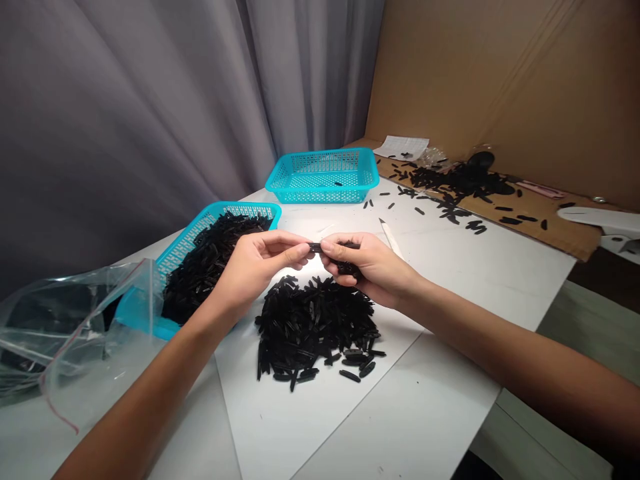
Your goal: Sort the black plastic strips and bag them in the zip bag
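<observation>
Between my two hands is a small black elongated piece [315, 247], pinched at one end by the fingers of my left hand [273, 257] and at the other by the thumb and finger of my right hand [367, 263]. More of these black pieces [349, 268] are bunched inside my right palm, under the curled fingers. Below both hands, a heap of the same black pieces [317, 323] lies on a white sheet [280, 427]. Beside my left forearm stands a blue basket [187, 230] filled with such pieces.
A second blue basket [323, 195] at the back holds one visible piece. A white pen-like tool [391, 239] lies right of my hands. Scattered black pieces [460, 183] cover the cardboard at right, near a white clamp [600, 219]. A clear zip bag [100, 340] lies at left.
</observation>
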`<action>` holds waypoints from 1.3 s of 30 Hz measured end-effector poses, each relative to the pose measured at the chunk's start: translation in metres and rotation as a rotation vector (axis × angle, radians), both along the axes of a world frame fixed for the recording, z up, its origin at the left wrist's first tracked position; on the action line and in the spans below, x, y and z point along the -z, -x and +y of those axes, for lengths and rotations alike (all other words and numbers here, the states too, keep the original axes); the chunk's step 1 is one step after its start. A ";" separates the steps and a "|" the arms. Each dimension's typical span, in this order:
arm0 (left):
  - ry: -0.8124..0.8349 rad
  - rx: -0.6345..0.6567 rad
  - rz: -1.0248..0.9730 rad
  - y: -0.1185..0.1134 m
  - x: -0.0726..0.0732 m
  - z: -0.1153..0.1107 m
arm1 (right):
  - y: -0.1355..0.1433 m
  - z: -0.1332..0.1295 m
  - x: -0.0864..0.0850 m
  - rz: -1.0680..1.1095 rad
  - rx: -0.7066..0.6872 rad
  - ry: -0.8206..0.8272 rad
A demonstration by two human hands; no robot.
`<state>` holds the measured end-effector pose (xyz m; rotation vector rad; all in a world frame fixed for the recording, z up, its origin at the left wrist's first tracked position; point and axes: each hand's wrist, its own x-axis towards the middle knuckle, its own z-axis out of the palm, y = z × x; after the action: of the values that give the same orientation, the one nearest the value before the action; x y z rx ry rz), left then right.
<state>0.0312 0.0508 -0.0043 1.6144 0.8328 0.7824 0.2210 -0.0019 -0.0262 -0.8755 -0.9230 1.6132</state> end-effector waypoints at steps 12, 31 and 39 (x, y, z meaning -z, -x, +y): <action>0.291 0.091 -0.058 0.001 -0.006 -0.001 | 0.002 0.002 0.005 0.237 -0.162 0.080; -0.930 -0.530 0.565 0.042 -0.030 0.024 | -0.001 0.006 0.008 0.330 -0.065 0.244; -0.853 0.146 0.424 0.003 -0.020 -0.020 | 0.004 0.001 0.006 0.440 -0.121 0.403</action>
<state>0.0280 0.0312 0.0158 2.6356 0.6861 0.7422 0.2165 -0.0004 -0.0326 -0.6932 -0.3516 2.0326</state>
